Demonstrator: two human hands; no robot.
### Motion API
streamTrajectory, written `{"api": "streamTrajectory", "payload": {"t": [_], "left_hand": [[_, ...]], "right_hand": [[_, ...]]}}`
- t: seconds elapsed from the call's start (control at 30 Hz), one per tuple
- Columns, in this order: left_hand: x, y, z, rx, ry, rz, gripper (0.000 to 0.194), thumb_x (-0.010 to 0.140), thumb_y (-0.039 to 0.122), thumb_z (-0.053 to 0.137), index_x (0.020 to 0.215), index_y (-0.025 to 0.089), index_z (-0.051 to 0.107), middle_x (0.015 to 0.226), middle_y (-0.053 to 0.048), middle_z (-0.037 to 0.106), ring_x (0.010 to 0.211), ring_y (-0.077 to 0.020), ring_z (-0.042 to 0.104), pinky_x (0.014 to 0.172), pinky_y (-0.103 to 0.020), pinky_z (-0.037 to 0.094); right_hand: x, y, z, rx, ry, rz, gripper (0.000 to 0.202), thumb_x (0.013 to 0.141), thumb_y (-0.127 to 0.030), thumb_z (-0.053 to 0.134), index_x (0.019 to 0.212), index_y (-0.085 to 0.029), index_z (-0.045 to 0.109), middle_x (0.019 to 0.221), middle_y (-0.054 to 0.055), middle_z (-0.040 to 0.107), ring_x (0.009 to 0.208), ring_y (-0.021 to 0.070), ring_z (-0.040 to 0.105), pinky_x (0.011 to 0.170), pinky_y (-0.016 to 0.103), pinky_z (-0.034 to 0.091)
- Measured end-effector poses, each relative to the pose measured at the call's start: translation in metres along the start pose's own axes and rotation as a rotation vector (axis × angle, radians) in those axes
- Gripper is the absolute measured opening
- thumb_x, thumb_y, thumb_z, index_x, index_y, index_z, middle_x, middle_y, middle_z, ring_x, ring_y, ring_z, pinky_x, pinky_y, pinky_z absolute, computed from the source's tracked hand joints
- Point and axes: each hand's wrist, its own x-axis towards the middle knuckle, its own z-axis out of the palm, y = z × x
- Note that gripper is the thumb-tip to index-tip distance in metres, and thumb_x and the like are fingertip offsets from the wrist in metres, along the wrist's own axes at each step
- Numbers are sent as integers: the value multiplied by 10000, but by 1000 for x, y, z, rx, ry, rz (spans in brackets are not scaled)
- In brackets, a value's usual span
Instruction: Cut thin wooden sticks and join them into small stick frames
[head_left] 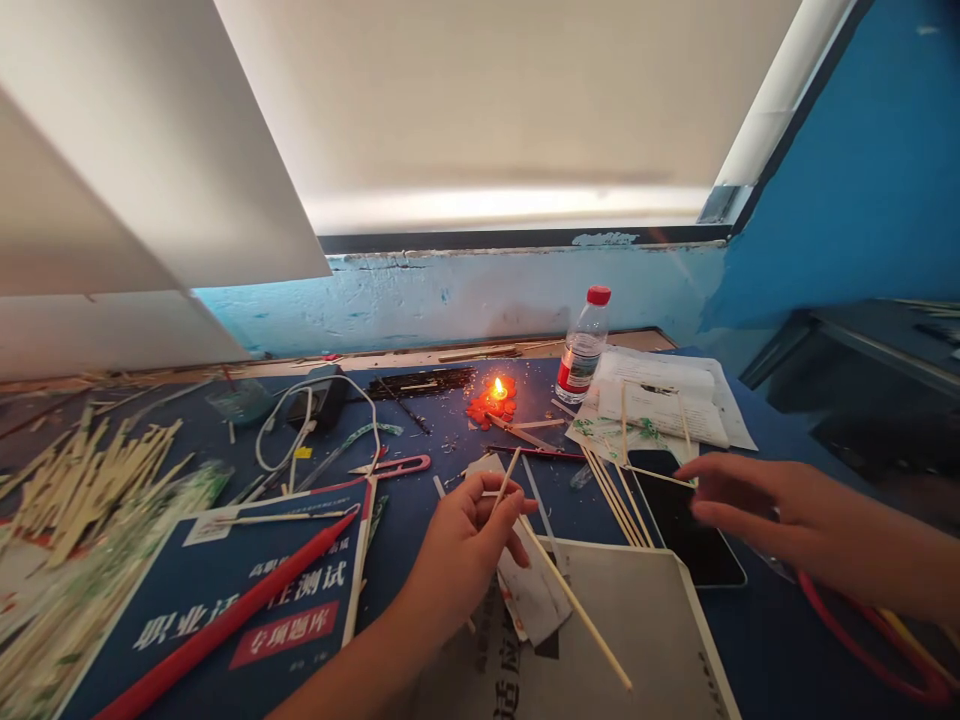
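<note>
In front of the candle (pixel 495 402), I have the left hand (pixel 469 530) pinching slender sticks (pixel 577 605), the right hand (pixel 761 500) half-curled by a thin splint (pixel 654 475), grip unclear: light fingertips steer best.

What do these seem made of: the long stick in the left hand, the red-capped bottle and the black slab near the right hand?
Long stick: probably bamboo or wood, matt, judging by its straw colour. Bottle: likely clear plastic, glossy, as its see-through wall catches light; its cap looks like opaque red plastic. Black slab: smooth, dark face with a pale rim; glass or plastic, I can't tell.
</note>
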Motion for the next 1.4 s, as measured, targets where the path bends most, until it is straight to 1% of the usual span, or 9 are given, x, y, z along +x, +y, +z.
{"api": "streamTrajectory", "payload": {"t": [0.1, 0.23, 0.47, 0.63, 0.73, 0.83, 0.9, 1.07, 1.4], "left_hand": [[-2, -1, 3, 5, 4, -5, 238, 895, 407, 709, 959, 204, 601, 540, 2, 683, 456, -150, 590, 406, -190, 347], [-5, -5, 8, -61, -45, 5, 259, 904, 438, 693, 976, 216, 580, 586, 7, 686, 441, -146, 593, 410, -208, 437], [0, -7, -3, 61, -11, 11, 351, 965, 438, 574, 1219, 223, 458, 1008, -122, 759, 523, -171, 693, 374, -233, 505], [12, -10, -26, 669, 143, 172, 581, 1017, 234, 437, 1563, 231, 238, 1204, -151, 688, 911, -251, 772, 770, -428, 647], [14, -16, -32, 1038, 157, 306, 584, 948, 64, 406, 1521, 177, 419, 1420, -210, 559, 1301, -316, 614, 1051, -512, 525], [9, -19, -29, 1352, 191, 358, 533, 913, 53, 449, 1430, 119, 563, 1577, -265, 418, 1450, -405, 450, 1104, -578, 466], [3, -20, -23, 1498, 144, 393, 498, 901, 74, 495, 1384, 86, 612, 1596, -277, 420, 1483, -426, 395, 1114, -597, 455], [-14, -31, -5, 1613, -109, 500, 373, 985, 155, 455, 1218, 72, 735, 1308, -228, 722, 1241, -341, 678, 1093, -532, 512], [-20, -38, 7, 1792, -238, 443, 454, 943, 203, 555, 1342, 17, 662, 1400, -288, 624, 1298, -372, 630, 1064, -482, 540]], "right_hand": [[-2, -56, 29, 431, -364, -97, 473, 953, -561, 620, 1375, -348, 610, 1018, 92, 756, 890, 274, 735, 804, 398, 579], [9, -104, 71, 634, -638, -99, 572, 952, -458, 655, 1478, -295, 500, 823, 20, 715, 625, 189, 699, 562, 290, 576], [34, -101, 99, 444, -477, -242, 445, 993, -251, 555, 1438, -246, 565, 710, -1, 709, 480, 121, 592, 455, 206, 426], [45, -77, 104, 281, -354, -297, 437, 987, -268, 569, 1415, -194, 615, 688, -1, 663, 584, 139, 580, 520, 224, 401], [40, -77, 108, 207, -308, -331, 477, 978, -238, 562, 1455, -247, 587, 726, -4, 694, 611, 143, 604, 578, 240, 433], [32, -83, 109, 224, -334, -364, 480, 969, -219, 566, 1444, -273, 604, 716, -14, 722, 584, 138, 625, 574, 234, 445], [28, -88, 106, 278, -377, -393, 464, 970, -215, 564, 1427, -270, 626, 770, -2, 761, 595, 140, 653, 565, 226, 461], [24, -96, 96, 364, -471, -450, 453, 991, -157, 494, 1377, -315, 672, 1044, 26, 813, 858, 197, 755, 759, 277, 552], [19, -134, 94, -71, -469, -349, 286, 924, -154, 548, 1054, -213, 795, 898, 77, 822, 740, 223, 746, 669, 272, 505]]}}
